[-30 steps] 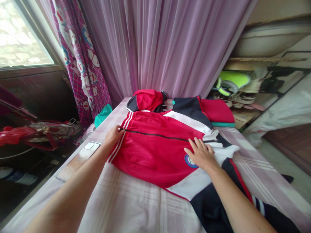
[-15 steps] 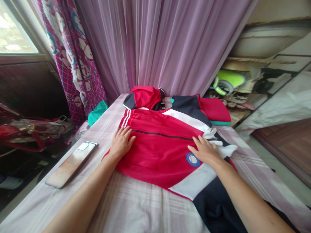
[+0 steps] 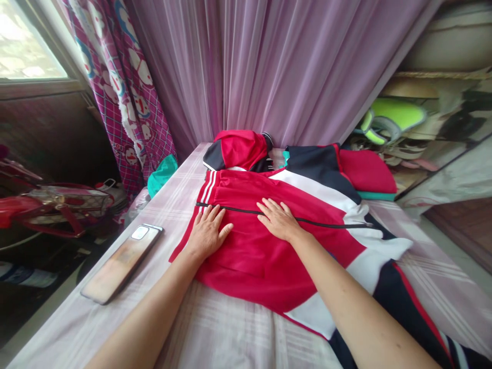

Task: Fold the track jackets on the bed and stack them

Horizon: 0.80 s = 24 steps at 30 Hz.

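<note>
Right hand [image 3: 277,219] now nearer left hand [image 3: 208,233], both palm-down on jacket [image 3: 246,261].

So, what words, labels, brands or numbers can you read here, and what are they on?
No text can be read for certain.
Patterned curtain: small marks among the figures, perhaps letters, too blurred to read.
White-and-blue container, low at the left: any label is too blurred to read.
Phone: any lettering on its back is too faint to read.
Red jacket: no readable lettering on the part that shows.
</note>
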### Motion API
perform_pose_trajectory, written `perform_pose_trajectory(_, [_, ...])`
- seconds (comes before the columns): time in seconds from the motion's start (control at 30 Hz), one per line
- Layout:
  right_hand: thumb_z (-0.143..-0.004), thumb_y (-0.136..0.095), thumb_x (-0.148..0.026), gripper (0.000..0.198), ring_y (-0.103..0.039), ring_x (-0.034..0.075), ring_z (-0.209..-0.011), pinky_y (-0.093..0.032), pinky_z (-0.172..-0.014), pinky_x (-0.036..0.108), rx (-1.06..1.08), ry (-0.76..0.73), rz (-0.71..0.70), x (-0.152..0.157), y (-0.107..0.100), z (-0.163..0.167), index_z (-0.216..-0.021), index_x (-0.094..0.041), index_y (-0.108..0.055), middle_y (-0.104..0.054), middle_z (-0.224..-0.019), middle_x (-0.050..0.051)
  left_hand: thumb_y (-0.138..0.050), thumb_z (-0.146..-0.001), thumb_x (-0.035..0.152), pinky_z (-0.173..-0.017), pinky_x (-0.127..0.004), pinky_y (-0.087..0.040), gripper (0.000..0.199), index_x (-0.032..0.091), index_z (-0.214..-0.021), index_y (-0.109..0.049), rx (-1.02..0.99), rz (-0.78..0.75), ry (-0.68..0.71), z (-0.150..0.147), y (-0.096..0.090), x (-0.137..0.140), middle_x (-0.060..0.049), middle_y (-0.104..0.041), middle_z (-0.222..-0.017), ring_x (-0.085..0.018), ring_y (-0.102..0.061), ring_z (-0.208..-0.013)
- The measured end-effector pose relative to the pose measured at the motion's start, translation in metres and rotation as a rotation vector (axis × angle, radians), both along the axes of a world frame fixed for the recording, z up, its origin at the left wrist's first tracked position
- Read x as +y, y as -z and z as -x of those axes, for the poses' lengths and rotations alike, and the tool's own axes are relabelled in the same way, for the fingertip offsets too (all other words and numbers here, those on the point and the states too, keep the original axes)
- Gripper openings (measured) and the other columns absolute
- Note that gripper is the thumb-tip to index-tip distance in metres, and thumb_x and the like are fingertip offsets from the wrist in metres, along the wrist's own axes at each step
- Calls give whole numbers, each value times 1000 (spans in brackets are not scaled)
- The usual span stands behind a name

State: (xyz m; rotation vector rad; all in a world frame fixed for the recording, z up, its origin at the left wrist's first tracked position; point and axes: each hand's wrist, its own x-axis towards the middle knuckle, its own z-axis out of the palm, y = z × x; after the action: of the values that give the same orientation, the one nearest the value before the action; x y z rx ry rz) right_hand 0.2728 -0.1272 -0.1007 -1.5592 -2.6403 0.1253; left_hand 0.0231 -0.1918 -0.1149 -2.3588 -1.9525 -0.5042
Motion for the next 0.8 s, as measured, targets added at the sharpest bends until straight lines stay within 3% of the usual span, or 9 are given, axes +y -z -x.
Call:
perform_pose_trajectory(0.13, [-102, -30, -45, 53, -32, 25, -146, -25, -118, 52, 25, 36, -82, 5, 12, -5, -150, -26, -42, -36, -159, 9, -41, -97, 55, -118, -53, -29, 56, 24, -143, -51, 8, -5, 1, 1, 1, -1, -10, -48, -152, -32, -33, -146])
perform_pose_trajectory(0.4, [-101, -33, -44, 52, -35, 25, -144, -26, -117, 50, 72, 31, -103, -1, 10, -6, -147, -24, -48, -41, -156, 9, -49, -90, 65, -118, -55, -27, 71, 22, -146, -48, 61, 48, 3, -4, -6, -5, -13, -45, -154, -36, -29, -147])
perform_pose_trajectory(0.63, [-100, -37, -45, 51, -37, 27, -143, -26, -116, 51, 133, 14, -111, 1, 11, -8, -144, -22, -52, -44, -154, 11, -46, -93, 59, -119, -53, -26, 62, 25, -145, -49, 59, 47, -7, -1, -5, -3, -9, -45, -154, -33, -30, -147])
perform_pose_trajectory(0.8, [-99, -39, -44, 50, -38, 27, -142, -26, -116, 51, 146, 23, -114, 0, 9, -7, -143, -22, -52, -45, -154, 11, -45, -94, 60, -118, -55, -28, 64, 21, -145, -50, 71, 66, -8, -2, -6, -3, -12, -46, -153, -34, -30, -147])
